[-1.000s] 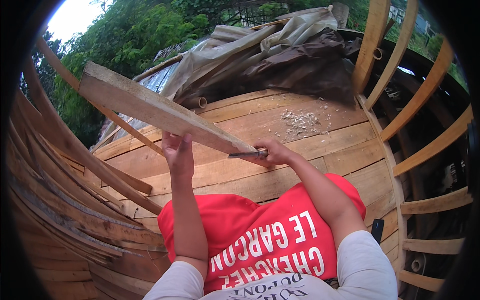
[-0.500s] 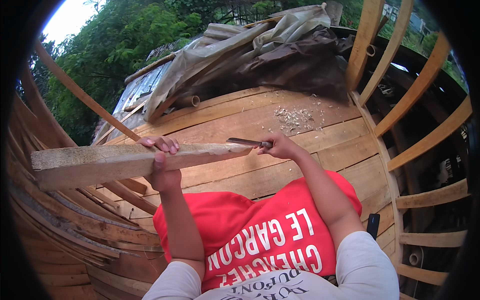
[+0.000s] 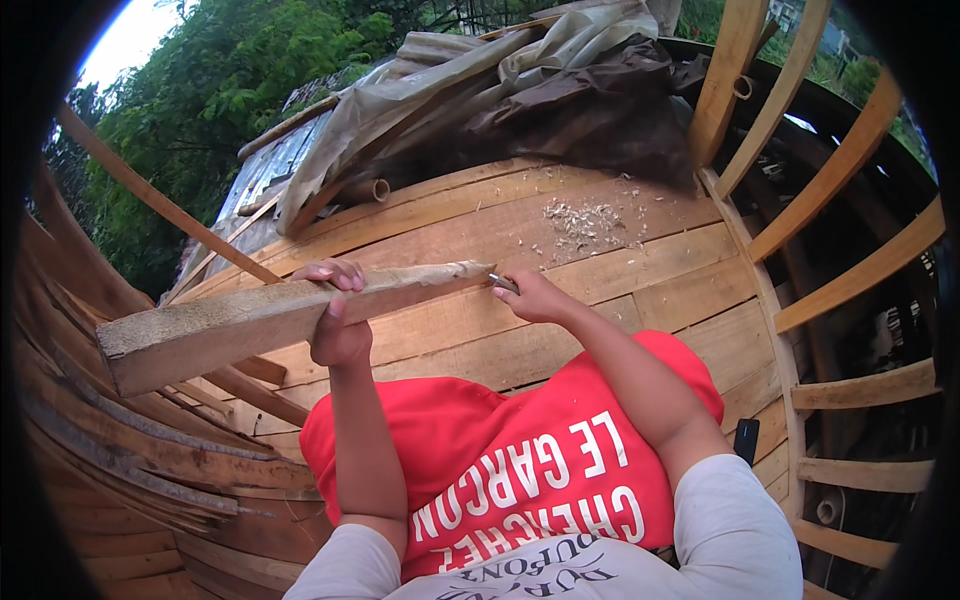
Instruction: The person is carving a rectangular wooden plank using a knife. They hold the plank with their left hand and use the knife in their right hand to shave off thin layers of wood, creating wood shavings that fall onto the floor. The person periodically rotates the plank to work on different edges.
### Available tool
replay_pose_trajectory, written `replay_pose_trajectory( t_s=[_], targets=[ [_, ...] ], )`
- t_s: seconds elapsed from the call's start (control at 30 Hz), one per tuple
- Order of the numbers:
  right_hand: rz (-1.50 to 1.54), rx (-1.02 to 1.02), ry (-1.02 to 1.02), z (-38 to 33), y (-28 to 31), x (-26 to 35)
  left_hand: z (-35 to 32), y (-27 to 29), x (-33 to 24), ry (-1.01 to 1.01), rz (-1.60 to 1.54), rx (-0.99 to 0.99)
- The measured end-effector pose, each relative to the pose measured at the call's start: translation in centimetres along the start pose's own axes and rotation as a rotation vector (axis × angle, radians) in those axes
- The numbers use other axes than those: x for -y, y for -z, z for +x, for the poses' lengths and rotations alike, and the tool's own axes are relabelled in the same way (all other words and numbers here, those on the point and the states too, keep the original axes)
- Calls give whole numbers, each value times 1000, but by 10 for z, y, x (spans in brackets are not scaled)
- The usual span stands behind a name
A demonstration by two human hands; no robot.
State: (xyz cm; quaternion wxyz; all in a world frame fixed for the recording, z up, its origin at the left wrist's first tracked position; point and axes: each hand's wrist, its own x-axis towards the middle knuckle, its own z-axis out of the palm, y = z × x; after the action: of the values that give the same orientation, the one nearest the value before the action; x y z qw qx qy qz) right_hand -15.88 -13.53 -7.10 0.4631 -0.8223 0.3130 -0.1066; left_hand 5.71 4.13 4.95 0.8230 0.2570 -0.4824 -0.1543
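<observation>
I'm watching the left fingers (image 3: 345, 274) clamping a tapered timber (image 3: 215, 330); to their right, right fingers (image 3: 522, 281) are gripping a knife (image 3: 505, 284), probably needing shallow strokes

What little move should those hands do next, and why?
Maybe the right hand should set the tool against the narrow end of the timber, because the left hand grips the timber and the tool is close to that end.

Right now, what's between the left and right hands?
In the head view, the tapering end of the wooden beam, reaching from the left hand toward the tool in the right hand.
</observation>
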Motion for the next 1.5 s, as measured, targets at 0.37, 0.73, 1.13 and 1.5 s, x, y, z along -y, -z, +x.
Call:
replay_pose_trajectory(
  t_s=[0.37, 0.73, 1.13, 1.5],
  targets=[
    [377, 148, -300, 13, -25, 3, 5, 13, 6, 115, -105, 165],
    [89, -131, 47, -12, 14, 45, 11, 18, 8, 108, -147, 222],
    [253, -139, -245, -24, 11, 46, 6, 7, 12, 133, -42, 148],
    [-36, -57, -533, 16, -27, 47, 6, 3, 10, 111, -46, 213]
  ],
)
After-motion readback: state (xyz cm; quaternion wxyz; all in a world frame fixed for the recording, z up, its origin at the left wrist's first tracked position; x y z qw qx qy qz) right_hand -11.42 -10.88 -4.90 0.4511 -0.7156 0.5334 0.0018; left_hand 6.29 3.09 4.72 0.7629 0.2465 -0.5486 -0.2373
